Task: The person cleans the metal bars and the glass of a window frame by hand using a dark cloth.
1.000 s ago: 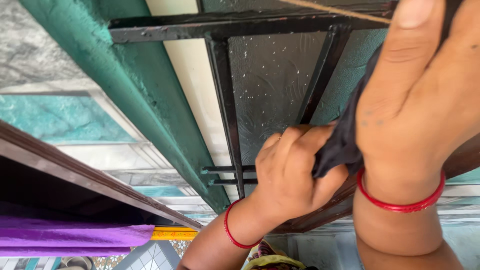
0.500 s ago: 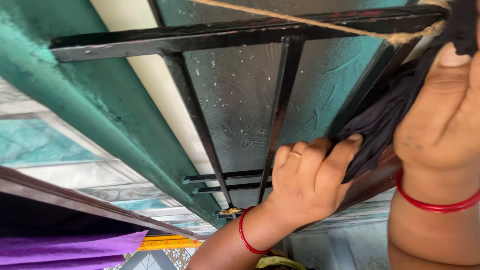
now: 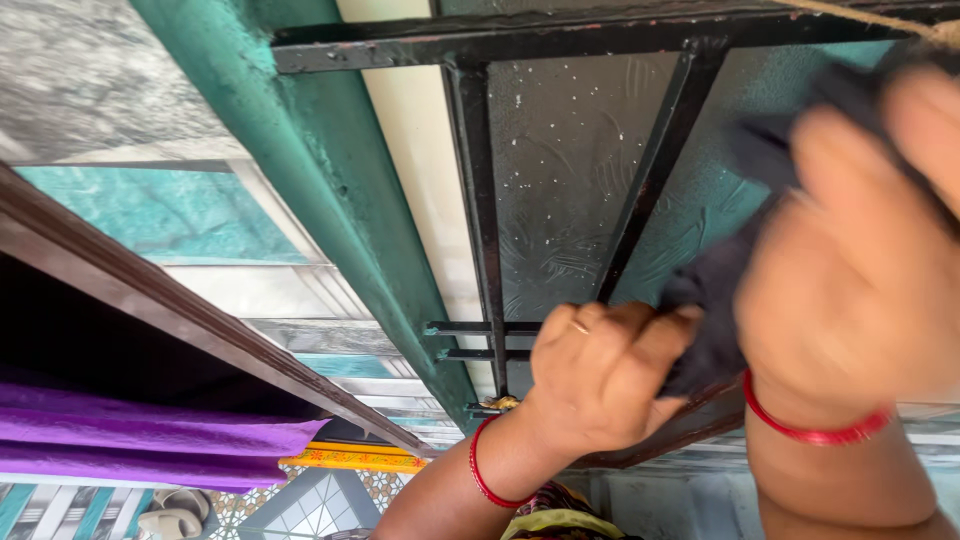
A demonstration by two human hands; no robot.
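Observation:
A black cloth (image 3: 720, 290) hangs down in front of a black metal window grille (image 3: 480, 200). My left hand (image 3: 600, 375) is closed on the cloth's lower end, low in the middle of the view. My right hand (image 3: 860, 260), blurred and close to the camera, grips the cloth's upper part at the right. Both wrists wear thin red bangles. A tan jute rope (image 3: 900, 20) runs across the top right corner, above the cloth.
A teal painted window frame (image 3: 300, 150) slants down the left. A brown wooden edge (image 3: 180, 320) crosses lower left, with a purple cloth (image 3: 150, 440) under it. Teal and white wall tiles show behind. A patterned tile floor and sandals lie at the bottom left.
The view swung back to the right. My right hand came down and toward the camera, now blurred, and the rope slid to the top right corner. My left hand keeps its grip.

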